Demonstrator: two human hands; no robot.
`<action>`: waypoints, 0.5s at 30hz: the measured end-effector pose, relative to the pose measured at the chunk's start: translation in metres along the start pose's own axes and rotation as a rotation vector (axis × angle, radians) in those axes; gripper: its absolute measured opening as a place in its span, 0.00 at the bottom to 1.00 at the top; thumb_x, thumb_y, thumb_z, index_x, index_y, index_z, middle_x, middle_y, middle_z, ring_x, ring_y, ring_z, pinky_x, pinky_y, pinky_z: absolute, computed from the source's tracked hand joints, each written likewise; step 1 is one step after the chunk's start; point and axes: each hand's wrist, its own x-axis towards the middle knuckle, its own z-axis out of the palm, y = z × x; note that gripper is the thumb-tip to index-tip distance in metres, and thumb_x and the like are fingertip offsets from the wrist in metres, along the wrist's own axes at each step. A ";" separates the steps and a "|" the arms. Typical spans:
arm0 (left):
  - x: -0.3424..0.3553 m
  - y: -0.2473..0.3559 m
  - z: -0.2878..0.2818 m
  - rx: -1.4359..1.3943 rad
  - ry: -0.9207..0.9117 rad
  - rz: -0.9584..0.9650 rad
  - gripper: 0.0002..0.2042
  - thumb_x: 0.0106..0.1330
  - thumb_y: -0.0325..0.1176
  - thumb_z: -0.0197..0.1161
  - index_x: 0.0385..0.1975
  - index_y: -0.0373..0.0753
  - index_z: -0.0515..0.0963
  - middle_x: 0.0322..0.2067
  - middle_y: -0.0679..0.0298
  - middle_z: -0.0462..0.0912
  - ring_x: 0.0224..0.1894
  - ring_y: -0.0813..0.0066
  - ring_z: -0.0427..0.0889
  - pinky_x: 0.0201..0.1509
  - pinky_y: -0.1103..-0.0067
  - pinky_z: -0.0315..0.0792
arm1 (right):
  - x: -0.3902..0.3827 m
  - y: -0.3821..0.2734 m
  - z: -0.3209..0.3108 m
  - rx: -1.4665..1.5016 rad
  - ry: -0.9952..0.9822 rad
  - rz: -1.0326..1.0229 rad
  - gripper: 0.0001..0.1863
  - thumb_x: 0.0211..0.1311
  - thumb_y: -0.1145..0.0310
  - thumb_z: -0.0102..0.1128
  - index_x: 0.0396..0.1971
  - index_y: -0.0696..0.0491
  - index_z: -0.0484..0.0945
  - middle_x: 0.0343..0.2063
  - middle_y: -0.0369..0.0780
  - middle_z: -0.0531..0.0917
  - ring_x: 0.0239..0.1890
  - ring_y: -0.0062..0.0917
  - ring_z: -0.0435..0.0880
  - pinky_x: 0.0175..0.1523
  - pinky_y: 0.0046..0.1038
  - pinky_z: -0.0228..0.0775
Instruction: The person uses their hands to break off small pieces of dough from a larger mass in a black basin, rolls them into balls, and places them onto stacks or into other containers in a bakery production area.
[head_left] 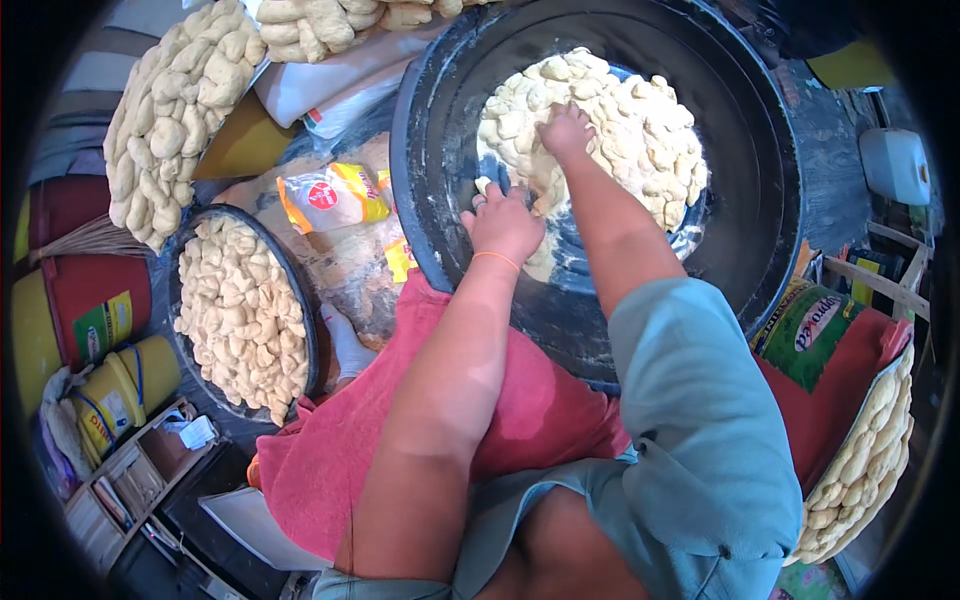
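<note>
A pale plastic jug [894,167] sits far right; at left, a yellow bucket [126,376] near wooden shelving [147,478]

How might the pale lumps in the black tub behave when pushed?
The pale lumps will probably shift separately, since they look loosely heaped. Their uneven outlines suggest they'd tumble rather than roll smoothly. The high-walled black tub should contain strays.

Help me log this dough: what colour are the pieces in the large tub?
The dough pieces are pale cream, best seen in the head view.
</note>
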 end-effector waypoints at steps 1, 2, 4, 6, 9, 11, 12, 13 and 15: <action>0.001 -0.001 0.001 0.000 0.008 -0.004 0.28 0.54 0.47 0.62 0.55 0.44 0.71 0.57 0.54 0.64 0.60 0.52 0.64 0.61 0.56 0.56 | -0.002 -0.003 0.005 -0.066 0.007 0.004 0.28 0.52 0.55 0.58 0.54 0.47 0.70 0.62 0.40 0.62 0.62 0.38 0.60 0.64 0.45 0.51; 0.001 -0.004 0.002 -0.005 0.007 -0.016 0.28 0.54 0.47 0.62 0.55 0.44 0.71 0.57 0.54 0.64 0.60 0.52 0.64 0.61 0.56 0.56 | -0.007 -0.006 0.010 -0.018 0.079 -0.055 0.22 0.49 0.57 0.61 0.46 0.48 0.74 0.53 0.41 0.72 0.58 0.35 0.66 0.62 0.46 0.51; 0.001 -0.008 0.003 -0.014 0.009 -0.010 0.28 0.54 0.47 0.62 0.55 0.45 0.71 0.56 0.54 0.65 0.60 0.53 0.64 0.60 0.56 0.56 | -0.012 -0.002 0.014 0.065 0.043 -0.140 0.20 0.48 0.60 0.62 0.42 0.49 0.75 0.46 0.40 0.75 0.52 0.35 0.70 0.58 0.45 0.56; 0.003 -0.003 0.006 -0.014 0.018 0.011 0.28 0.54 0.47 0.62 0.56 0.45 0.70 0.56 0.55 0.65 0.59 0.53 0.65 0.60 0.56 0.56 | -0.008 0.022 0.015 0.143 0.032 -0.213 0.17 0.48 0.62 0.63 0.39 0.50 0.75 0.39 0.39 0.78 0.46 0.34 0.74 0.53 0.44 0.61; 0.002 0.006 0.003 -0.024 0.013 0.019 0.26 0.54 0.46 0.62 0.54 0.44 0.72 0.56 0.55 0.66 0.60 0.54 0.65 0.60 0.57 0.55 | -0.018 0.061 0.006 0.860 0.250 -0.133 0.09 0.50 0.70 0.61 0.32 0.53 0.73 0.25 0.37 0.76 0.25 0.26 0.74 0.32 0.27 0.69; -0.002 -0.006 0.004 -0.039 0.001 -0.030 0.24 0.54 0.44 0.62 0.52 0.44 0.73 0.56 0.56 0.67 0.60 0.56 0.65 0.60 0.59 0.55 | -0.056 0.056 -0.007 1.284 -0.062 0.039 0.09 0.53 0.70 0.60 0.34 0.55 0.73 0.25 0.38 0.75 0.26 0.24 0.73 0.34 0.26 0.69; -0.003 -0.010 0.004 -0.026 -0.012 -0.024 0.26 0.54 0.46 0.62 0.54 0.44 0.72 0.55 0.55 0.67 0.59 0.55 0.65 0.60 0.58 0.55 | -0.068 0.055 -0.022 1.286 -0.069 0.040 0.09 0.53 0.70 0.60 0.34 0.55 0.73 0.25 0.38 0.75 0.26 0.24 0.73 0.34 0.26 0.69; -0.001 -0.008 0.006 -0.012 -0.030 -0.003 0.29 0.54 0.48 0.62 0.56 0.44 0.70 0.54 0.55 0.68 0.59 0.54 0.66 0.59 0.56 0.56 | -0.075 0.059 -0.038 1.214 -0.319 0.026 0.10 0.54 0.68 0.61 0.34 0.56 0.75 0.25 0.39 0.75 0.26 0.25 0.73 0.34 0.27 0.69; 0.000 -0.001 0.007 0.004 -0.023 0.021 0.29 0.54 0.49 0.62 0.56 0.44 0.70 0.54 0.55 0.68 0.58 0.54 0.66 0.59 0.56 0.56 | -0.068 0.067 -0.046 1.140 -0.544 0.014 0.11 0.54 0.67 0.62 0.34 0.57 0.76 0.26 0.39 0.75 0.26 0.26 0.73 0.34 0.28 0.70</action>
